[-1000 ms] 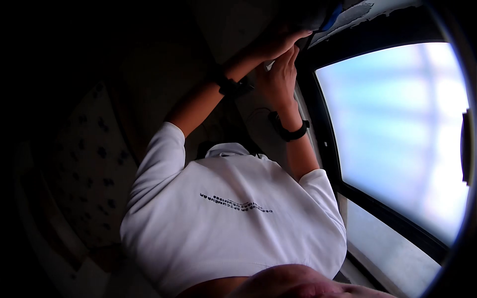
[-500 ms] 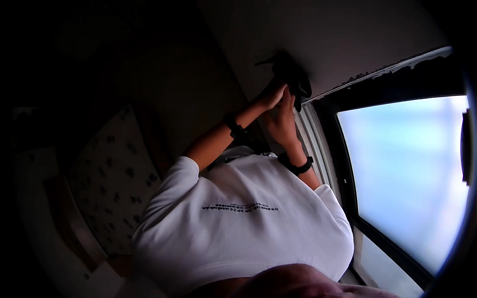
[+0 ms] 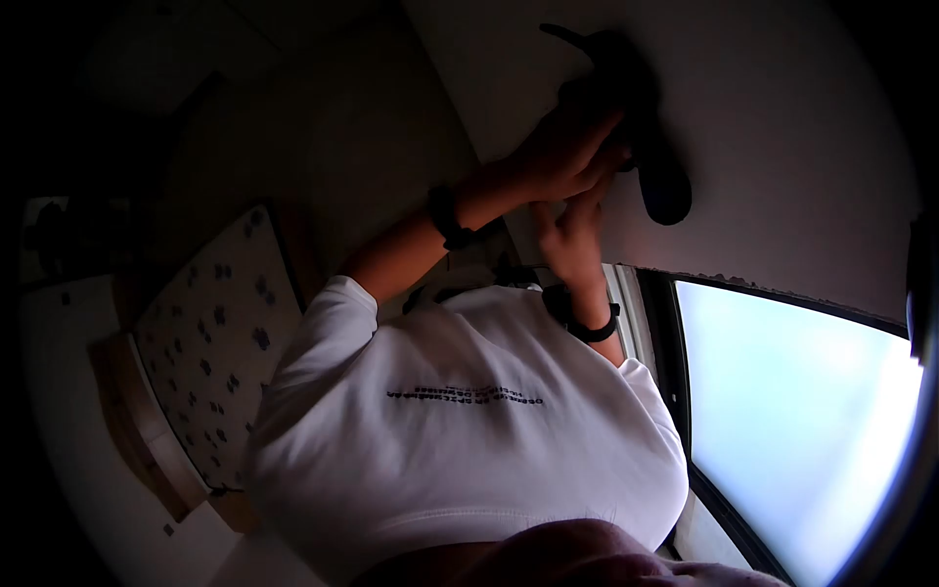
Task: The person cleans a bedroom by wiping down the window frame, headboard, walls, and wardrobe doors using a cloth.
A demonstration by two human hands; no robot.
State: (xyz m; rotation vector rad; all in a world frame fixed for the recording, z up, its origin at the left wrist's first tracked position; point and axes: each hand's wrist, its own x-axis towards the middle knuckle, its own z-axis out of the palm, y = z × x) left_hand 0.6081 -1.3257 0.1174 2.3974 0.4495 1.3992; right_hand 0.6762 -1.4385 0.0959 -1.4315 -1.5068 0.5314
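Observation:
A dark object [image 3: 665, 181] with a rounded lower end and a thin curved upper tip stands against a pale flat surface at upper centre. My left hand [image 3: 572, 147] is closed around its shadowed middle part; the exact grip is hard to see. Just below, my right hand [image 3: 575, 235] reaches up with its thumb apart from its fingers. Its fingertips meet the left hand and are partly hidden by it. Nothing shows clearly in the right hand. Both wrists wear black bands.
A bright window [image 3: 792, 421] with a dark frame stands at the right. The pale surface [image 3: 773, 147] beside it has a ragged lower edge. A spotted light panel [image 3: 220, 342] with wooden edging lies at the left. My white shirt fills the lower middle.
The view has shifted, so more of the pale surface and dark object shows and the window sits lower. Both hands remain together at the dark object.

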